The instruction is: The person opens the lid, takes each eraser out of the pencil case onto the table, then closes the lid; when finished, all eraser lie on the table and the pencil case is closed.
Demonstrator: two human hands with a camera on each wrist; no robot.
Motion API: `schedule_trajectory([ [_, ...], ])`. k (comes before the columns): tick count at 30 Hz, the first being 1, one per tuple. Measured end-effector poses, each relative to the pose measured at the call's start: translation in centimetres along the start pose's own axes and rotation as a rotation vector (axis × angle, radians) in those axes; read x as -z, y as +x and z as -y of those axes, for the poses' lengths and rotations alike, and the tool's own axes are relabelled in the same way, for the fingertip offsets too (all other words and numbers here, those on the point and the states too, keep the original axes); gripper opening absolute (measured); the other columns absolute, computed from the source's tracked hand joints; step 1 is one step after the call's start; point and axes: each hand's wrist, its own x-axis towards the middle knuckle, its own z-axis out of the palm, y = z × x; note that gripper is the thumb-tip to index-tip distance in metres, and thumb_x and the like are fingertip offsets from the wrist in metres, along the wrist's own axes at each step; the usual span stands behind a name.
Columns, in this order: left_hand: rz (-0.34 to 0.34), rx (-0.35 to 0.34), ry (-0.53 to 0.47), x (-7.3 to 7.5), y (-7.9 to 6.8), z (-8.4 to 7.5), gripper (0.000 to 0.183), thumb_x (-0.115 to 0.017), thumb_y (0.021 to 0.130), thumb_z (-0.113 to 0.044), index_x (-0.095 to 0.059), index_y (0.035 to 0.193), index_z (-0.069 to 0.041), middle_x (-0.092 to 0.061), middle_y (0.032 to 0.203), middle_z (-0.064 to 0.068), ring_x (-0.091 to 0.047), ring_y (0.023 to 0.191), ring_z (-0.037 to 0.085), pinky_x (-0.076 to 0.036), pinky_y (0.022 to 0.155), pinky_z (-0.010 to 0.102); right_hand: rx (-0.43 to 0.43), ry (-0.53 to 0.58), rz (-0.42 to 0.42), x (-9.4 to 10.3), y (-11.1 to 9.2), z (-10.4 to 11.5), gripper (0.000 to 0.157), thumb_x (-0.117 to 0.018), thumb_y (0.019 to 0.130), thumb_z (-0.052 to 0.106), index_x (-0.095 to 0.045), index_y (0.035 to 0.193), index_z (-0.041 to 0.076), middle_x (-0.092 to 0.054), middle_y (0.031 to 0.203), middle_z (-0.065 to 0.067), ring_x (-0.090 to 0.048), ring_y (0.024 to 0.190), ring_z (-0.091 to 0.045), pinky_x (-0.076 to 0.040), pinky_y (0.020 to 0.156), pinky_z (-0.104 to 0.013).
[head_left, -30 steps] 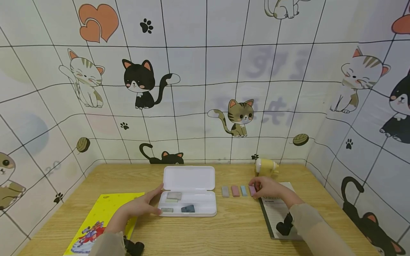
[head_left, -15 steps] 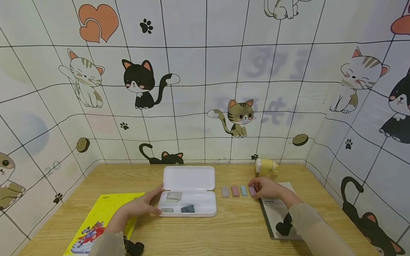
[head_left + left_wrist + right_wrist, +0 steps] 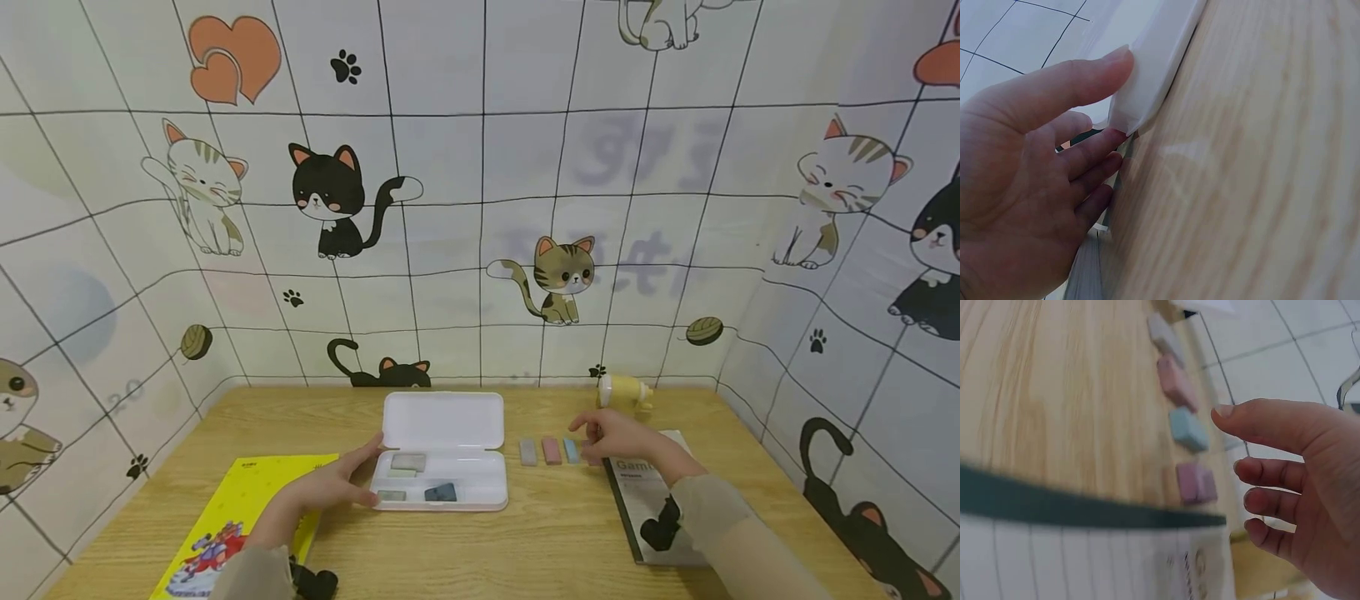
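A white pencil case (image 3: pixel 480 483) lies with its lid raised, holding several pale erasers and a dark blue eraser (image 3: pixel 441 492). My left hand (image 3: pixel 322 487) grips the left end of the case, the thumb (image 3: pixel 1094 78) at its front edge. To the right of the case, a grey eraser (image 3: pixel 528 452), a pink eraser (image 3: pixel 552 451), a light blue eraser (image 3: pixel 572 451) and a purple eraser (image 3: pixel 1196 483) form a row on the table. My right hand (image 3: pixel 626 437) hovers just by the purple eraser, holding nothing, its fingers loosely bent in the right wrist view.
A yellow book (image 3: pixel 225 517) lies at the left, partly under my left forearm. Beneath my right wrist is a notebook (image 3: pixel 637 500) with a dark edge. A yellow and white bottle-like object (image 3: pixel 622 392) lies at the back right, before the cat-patterned wall cloth (image 3: pixel 450 208).
My right hand has let go of the purple eraser and lifted slightly, its fingers loosening. My left hand stays on the pencil case. The view has tilted a little.
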Motion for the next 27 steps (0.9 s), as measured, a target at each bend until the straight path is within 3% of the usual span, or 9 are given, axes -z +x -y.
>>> schedule_trajectory([
  [8, -0.006, -0.002, 0.006, -0.2, 0.0, 0.1, 0.103, -0.079, 0.076, -0.023, -0.016, 0.157, -0.017, -0.018, 0.158, 0.020, -0.009, 0.144, 0.043, -0.005, 0.111, 0.065, 0.093, -0.021, 0.054, -2.0, 2.3, 4.2, 0.032, -0.069, 0.087, 0.015, -0.065, 0.119, 0.009, -0.059, 0.082, 0.003, -0.043, 0.051, -0.007, -0.040, 0.044, -0.025],
  [17, -0.012, -0.006, 0.014, -0.1, 0.0, -0.1, 0.102, -0.079, 0.077, -0.022, -0.015, 0.157, -0.016, -0.018, 0.158, 0.020, -0.009, 0.144, 0.043, -0.004, 0.111, 0.064, 0.171, -0.056, 0.153, -4.2, 4.9, 9.2, 0.030, -0.072, 0.085, 0.011, -0.068, 0.115, 0.014, -0.062, 0.083, 0.004, -0.048, 0.061, -0.008, -0.042, 0.053, -0.025],
  [27, -0.016, 0.006, 0.005, -0.1, 0.0, 0.1, 0.103, -0.080, 0.076, -0.023, -0.016, 0.157, -0.017, -0.020, 0.158, 0.019, -0.009, 0.144, 0.042, -0.005, 0.111, 0.064, 0.269, -0.092, 0.255, -6.9, 8.2, 12.1, 0.033, -0.075, 0.084, 0.008, -0.069, 0.116, 0.014, -0.062, 0.094, -0.006, -0.046, 0.065, -0.008, -0.043, 0.061, -0.022],
])
